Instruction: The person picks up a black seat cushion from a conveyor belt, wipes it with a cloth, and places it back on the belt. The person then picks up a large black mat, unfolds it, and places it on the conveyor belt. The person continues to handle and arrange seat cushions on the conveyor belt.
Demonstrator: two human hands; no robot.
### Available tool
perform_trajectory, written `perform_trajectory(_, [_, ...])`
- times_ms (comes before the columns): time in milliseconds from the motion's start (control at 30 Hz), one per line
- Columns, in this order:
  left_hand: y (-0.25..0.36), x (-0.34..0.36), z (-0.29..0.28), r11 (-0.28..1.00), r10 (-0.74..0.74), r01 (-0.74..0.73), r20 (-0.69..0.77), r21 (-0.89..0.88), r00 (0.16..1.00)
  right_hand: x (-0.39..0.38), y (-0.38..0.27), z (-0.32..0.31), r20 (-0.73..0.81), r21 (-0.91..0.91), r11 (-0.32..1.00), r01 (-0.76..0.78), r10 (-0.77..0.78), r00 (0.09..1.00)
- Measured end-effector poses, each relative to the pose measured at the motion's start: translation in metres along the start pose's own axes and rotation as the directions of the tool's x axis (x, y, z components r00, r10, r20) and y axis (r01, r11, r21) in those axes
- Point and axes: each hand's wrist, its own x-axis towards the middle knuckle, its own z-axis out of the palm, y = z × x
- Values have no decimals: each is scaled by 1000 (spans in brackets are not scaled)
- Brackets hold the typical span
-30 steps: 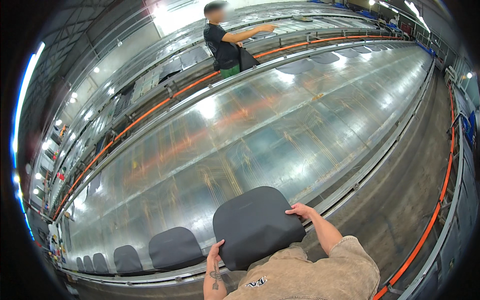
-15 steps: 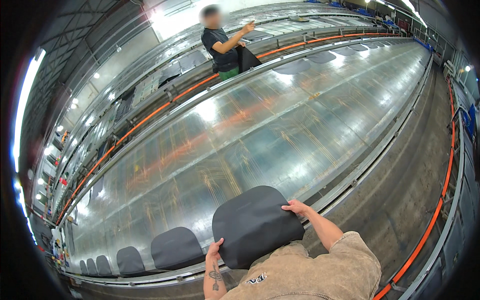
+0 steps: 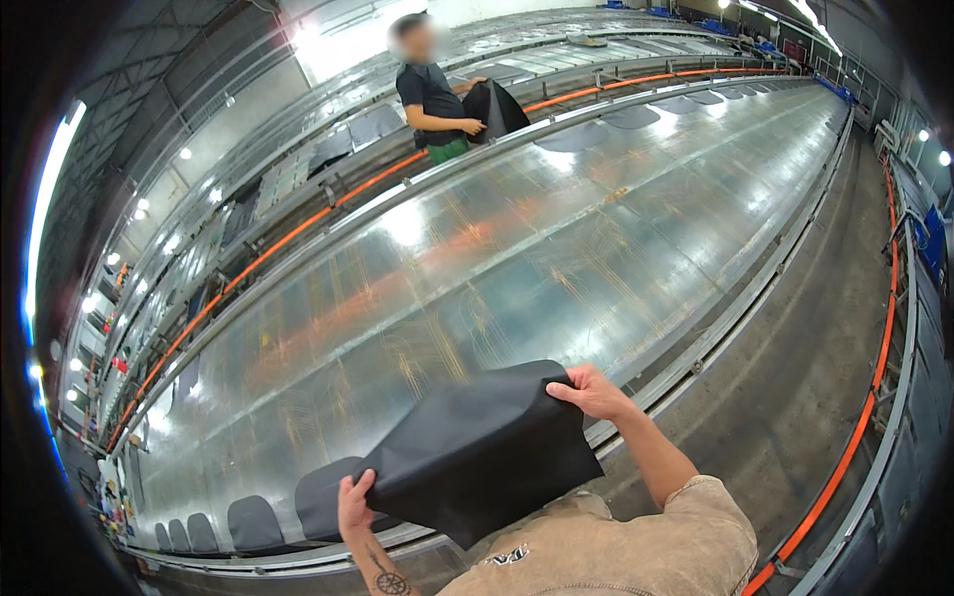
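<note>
A dark grey sheet panel (image 3: 487, 437) with rounded corners is stretched between my two hands, bent along its middle with its lower part hanging down in front of me. My left hand (image 3: 356, 504) pinches its left edge, thumb on top. At the upper right corner, my right hand (image 3: 588, 391) grips it the same way. The sheet hangs over the near edge of a long, shiny metal-topped table (image 3: 477, 298). Partly behind it lies a similar dark panel (image 3: 323, 502) flat on the table, and another dark panel (image 3: 254, 523) rests farther left.
Several smaller-looking panels continue left along the near edge; more lie along the far edge (image 3: 571, 136). Across the table a co-worker (image 3: 437, 109) holds a dark sheet (image 3: 494, 109). An orange pipe (image 3: 298, 230) runs behind the table; a concrete aisle (image 3: 755, 397) lies at right.
My left hand has moved left and slightly down along the sheet, which now bends and folds rather than lying flatter. The co-worker has lowered a raised arm to the dark sheet.
</note>
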Motion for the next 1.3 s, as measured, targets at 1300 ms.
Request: perform_trajectory(1300, [-6,-283,-456,990,80,-104,-228,-97,970,-110,137,475,124,60,977,-205,196,973])
